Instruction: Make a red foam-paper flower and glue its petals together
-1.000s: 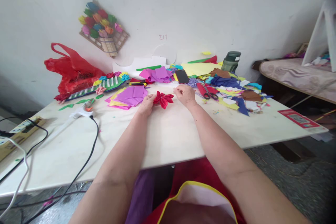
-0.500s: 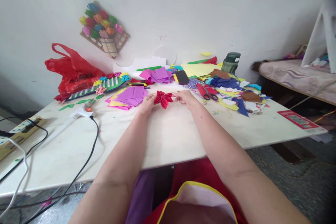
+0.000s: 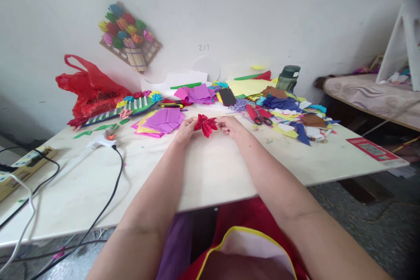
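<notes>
A red folded paper flower is held just above the white table, between both hands. My left hand is closed on its left side. My right hand pinches its right side, fingers curled; a thin pale strand seems to run from those fingers, too fine to name. A stack of purple and pink paper sheets lies just left of my left hand.
Red scissors, a black phone, a green bottle and several coloured paper scraps crowd the far right. A glue gun with a black cable, a power strip and a red plastic bag are left.
My right hand has moved left from the paper scraps and closed on the red flower's right side. My left hand has kept hold of the flower.
</notes>
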Demonstrator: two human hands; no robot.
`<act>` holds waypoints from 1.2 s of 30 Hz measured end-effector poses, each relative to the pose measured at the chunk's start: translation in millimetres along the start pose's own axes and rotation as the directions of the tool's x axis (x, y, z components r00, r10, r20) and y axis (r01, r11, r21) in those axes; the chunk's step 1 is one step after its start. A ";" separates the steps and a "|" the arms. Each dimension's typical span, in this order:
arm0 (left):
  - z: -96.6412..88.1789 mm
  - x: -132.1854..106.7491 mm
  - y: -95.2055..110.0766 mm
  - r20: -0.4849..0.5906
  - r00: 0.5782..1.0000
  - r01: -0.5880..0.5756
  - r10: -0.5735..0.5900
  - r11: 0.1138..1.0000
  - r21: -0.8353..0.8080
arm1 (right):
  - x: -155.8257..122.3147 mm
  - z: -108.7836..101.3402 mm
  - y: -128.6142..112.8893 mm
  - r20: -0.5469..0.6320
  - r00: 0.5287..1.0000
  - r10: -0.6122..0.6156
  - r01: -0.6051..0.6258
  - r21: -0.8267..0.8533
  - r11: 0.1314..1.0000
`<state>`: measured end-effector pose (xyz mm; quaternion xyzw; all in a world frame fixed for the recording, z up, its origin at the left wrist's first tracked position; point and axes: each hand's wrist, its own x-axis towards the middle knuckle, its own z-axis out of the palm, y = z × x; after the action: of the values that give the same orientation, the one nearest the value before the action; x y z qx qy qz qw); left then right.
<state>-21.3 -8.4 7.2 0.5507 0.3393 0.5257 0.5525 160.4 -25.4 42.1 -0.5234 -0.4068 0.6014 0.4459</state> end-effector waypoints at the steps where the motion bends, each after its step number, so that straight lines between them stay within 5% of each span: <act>1: 0.0 0.1 -0.2 -0.003 1.000 0.005 -0.005 1.000 -0.004 | -0.5 0.4 0.2 -0.009 1.000 -0.012 0.012 -0.004 1.000; 13: -1.1 -1.6 2.4 -0.037 0.999 0.010 -0.010 1.000 0.001 | 0.0 2.2 4.8 0.000 0.926 -0.378 0.372 -0.177 0.911; 31: -3.8 -1.0 -1.7 0.008 1.000 0.010 -0.011 0.999 0.046 | 4.5 4.1 8.9 0.012 0.894 -0.448 0.441 -0.199 0.875; 36: -2.4 -0.7 -0.2 0.015 1.000 0.022 -0.022 1.000 0.015 | 4.5 4.3 10.6 0.111 0.873 -0.475 0.488 -0.193 0.852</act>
<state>-23.6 -8.5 6.5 0.5551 0.3451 0.5130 0.5564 154.6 -24.0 31.3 -0.4319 -0.6002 0.4384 0.5109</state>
